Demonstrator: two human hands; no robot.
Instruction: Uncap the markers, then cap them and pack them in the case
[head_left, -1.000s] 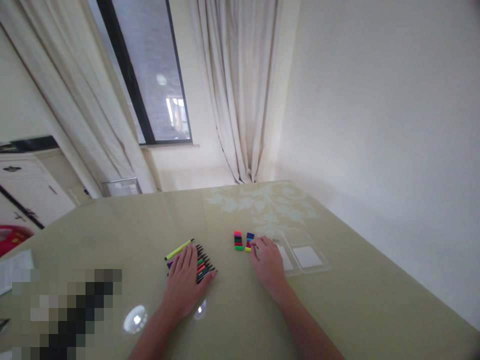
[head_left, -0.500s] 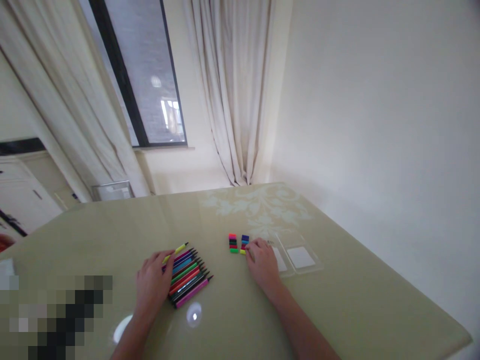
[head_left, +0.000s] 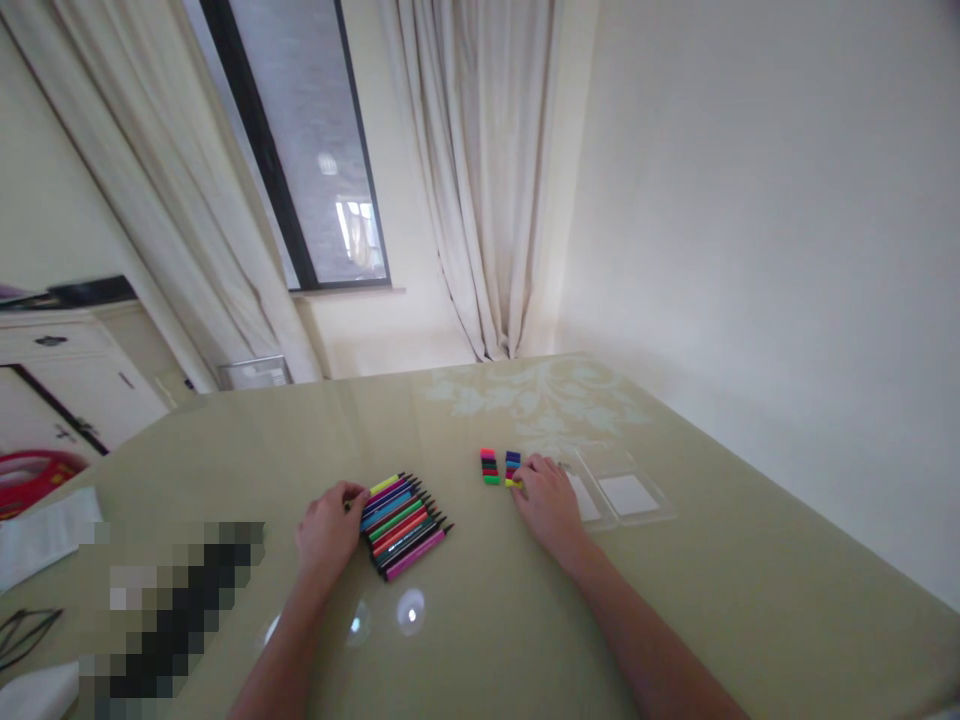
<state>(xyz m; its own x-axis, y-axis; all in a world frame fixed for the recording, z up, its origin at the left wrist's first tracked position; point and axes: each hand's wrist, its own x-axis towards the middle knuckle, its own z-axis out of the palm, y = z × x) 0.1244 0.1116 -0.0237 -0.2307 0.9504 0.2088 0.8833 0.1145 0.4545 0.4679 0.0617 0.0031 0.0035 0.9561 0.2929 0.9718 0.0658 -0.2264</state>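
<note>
A row of colored felt-tip markers lies side by side on the table, uncapped, dark tips toward the upper right. My left hand is at the row's left side, with thumb and fingers pinched at the back end of the yellow marker, the farthest one. Two short rows of marker caps lie to the right: one row runs from pink to green, the other from dark blue to yellow. My right hand has its fingertips closed at the yellow cap; its fingers partly cover that row.
Right of the caps lies an open clear plastic case with white inserts, partly behind my right hand. At the left are a white paper, a red round object, dark-framed glasses and a blurred-out patch. A wall borders the table's right side.
The yellow marker, earlier sticking out beyond the row, now lies in line with the others. My right hand stays at the yellow cap. The view has shifted slightly left.
</note>
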